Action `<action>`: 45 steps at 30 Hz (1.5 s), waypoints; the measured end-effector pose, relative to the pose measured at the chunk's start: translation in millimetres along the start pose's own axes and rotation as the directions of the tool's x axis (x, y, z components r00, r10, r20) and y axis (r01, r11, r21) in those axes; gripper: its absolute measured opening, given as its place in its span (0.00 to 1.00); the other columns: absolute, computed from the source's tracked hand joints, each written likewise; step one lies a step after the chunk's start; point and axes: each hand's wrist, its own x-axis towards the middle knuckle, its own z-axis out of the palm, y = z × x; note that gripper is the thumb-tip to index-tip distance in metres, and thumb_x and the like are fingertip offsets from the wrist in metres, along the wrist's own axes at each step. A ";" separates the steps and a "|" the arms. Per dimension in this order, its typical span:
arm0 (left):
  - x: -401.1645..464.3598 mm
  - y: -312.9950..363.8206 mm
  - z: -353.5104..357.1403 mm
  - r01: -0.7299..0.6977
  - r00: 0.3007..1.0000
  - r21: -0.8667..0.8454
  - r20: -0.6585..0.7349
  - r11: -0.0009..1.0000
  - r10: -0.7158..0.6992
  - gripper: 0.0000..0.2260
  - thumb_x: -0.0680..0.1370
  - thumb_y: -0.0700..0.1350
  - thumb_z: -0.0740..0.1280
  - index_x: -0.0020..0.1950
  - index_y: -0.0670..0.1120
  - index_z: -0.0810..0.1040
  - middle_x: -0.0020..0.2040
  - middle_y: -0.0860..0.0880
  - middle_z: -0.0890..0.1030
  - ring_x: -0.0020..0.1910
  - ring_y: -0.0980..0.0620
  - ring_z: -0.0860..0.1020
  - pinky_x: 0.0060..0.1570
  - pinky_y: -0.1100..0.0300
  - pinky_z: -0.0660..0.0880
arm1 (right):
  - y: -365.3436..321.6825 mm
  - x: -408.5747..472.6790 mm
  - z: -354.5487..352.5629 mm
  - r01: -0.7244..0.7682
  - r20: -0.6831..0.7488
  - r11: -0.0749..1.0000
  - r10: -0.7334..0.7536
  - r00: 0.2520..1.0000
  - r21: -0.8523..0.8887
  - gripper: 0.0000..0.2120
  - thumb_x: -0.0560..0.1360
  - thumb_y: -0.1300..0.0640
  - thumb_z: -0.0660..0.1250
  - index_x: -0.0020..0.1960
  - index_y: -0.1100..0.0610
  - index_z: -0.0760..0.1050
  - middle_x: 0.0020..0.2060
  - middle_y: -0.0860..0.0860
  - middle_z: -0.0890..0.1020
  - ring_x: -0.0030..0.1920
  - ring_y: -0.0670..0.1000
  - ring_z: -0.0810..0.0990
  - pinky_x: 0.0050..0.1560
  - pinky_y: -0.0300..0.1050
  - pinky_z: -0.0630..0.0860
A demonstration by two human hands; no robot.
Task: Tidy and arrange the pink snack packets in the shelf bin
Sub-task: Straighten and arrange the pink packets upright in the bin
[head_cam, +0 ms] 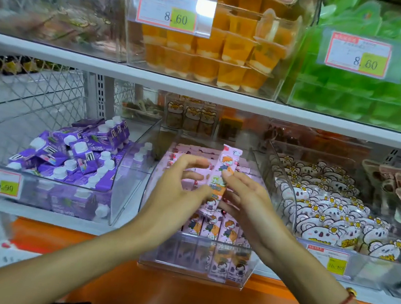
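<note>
1. Mid-sort: 1 packet lifted upright above the bin, over the rows standing at its front.
2. Pinched between both hands: left hand at its lower edge with fingers loosely spread, right hand with fingertips on its middle.
3. Next, probably: turning face-forward, lowering into a gap in the rows, without toppling neighbours.

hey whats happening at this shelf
A person is sorting a clear bin of pink snack packets on the lower shelf. Both hands are over the bin: the right hand and left hand hold one pink packet upright between them, above the rest. A row of packets already stands at the bin's front, with more lying flat behind. Purple cartons fill the bin to the left.
</note>
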 end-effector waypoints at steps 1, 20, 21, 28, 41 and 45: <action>-1.4 -1.1 1.0 -0.002 1.000 0.026 0.024 1.000 0.002 0.17 0.67 0.44 0.71 0.52 0.60 0.75 0.52 0.57 0.78 0.45 0.66 0.77 0.42 0.70 0.75 | 0.1 0.1 0.0 -0.001 0.002 1.000 0.001 1.000 0.018 0.04 0.78 0.53 0.65 0.50 0.53 0.77 0.38 0.46 0.84 0.40 0.43 0.83 0.47 0.37 0.76; -4.6 -8.8 7.1 -0.320 0.947 0.275 0.123 0.907 0.297 0.15 0.78 0.44 0.66 0.63 0.57 0.71 0.62 0.65 0.72 0.64 0.67 0.68 0.61 0.69 0.66 | -5.5 -7.4 -4.8 0.264 -0.109 0.947 -0.287 0.952 -0.186 0.09 0.76 0.56 0.68 0.53 0.59 0.76 0.45 0.54 0.83 0.45 0.47 0.83 0.48 0.38 0.80; -4.8 -7.3 7.7 -0.348 0.937 0.305 0.103 0.887 0.333 0.16 0.77 0.45 0.69 0.63 0.57 0.71 0.61 0.64 0.71 0.64 0.66 0.68 0.60 0.70 0.65 | -5.8 -8.5 -3.9 0.292 -0.130 0.934 -0.322 0.938 -0.206 0.09 0.75 0.56 0.69 0.52 0.59 0.76 0.46 0.56 0.83 0.44 0.47 0.84 0.46 0.38 0.80; -4.2 2.4 7.9 -0.256 0.966 0.147 0.001 0.956 0.258 0.13 0.75 0.46 0.71 0.58 0.56 0.75 0.52 0.62 0.79 0.51 0.63 0.77 0.47 0.72 0.72 | -6.9 -13.1 -2.4 0.358 -0.063 0.884 -0.393 0.917 -0.302 0.11 0.72 0.52 0.72 0.53 0.49 0.76 0.50 0.44 0.81 0.51 0.39 0.80 0.40 0.29 0.76; 3.0 7.9 -8.1 0.208 0.940 -0.146 0.304 0.967 -0.156 0.06 0.78 0.50 0.66 0.53 0.58 0.79 0.48 0.59 0.85 0.49 0.62 0.82 0.42 0.70 0.77 | -13.5 -12.8 -12.8 0.204 -0.048 0.909 -0.237 0.970 -0.363 0.15 0.73 0.52 0.70 0.58 0.53 0.74 0.47 0.52 0.81 0.41 0.45 0.83 0.42 0.40 0.80; 8.0 8.6 -14.7 -0.012 0.964 -0.088 0.265 0.996 0.034 0.17 0.75 0.38 0.70 0.60 0.56 0.77 0.57 0.58 0.82 0.58 0.62 0.78 0.56 0.69 0.75 | -12.6 -15.1 -16.1 0.349 0.075 0.848 -0.349 0.934 -0.399 0.19 0.72 0.61 0.72 0.60 0.49 0.73 0.52 0.48 0.80 0.51 0.43 0.81 0.53 0.36 0.77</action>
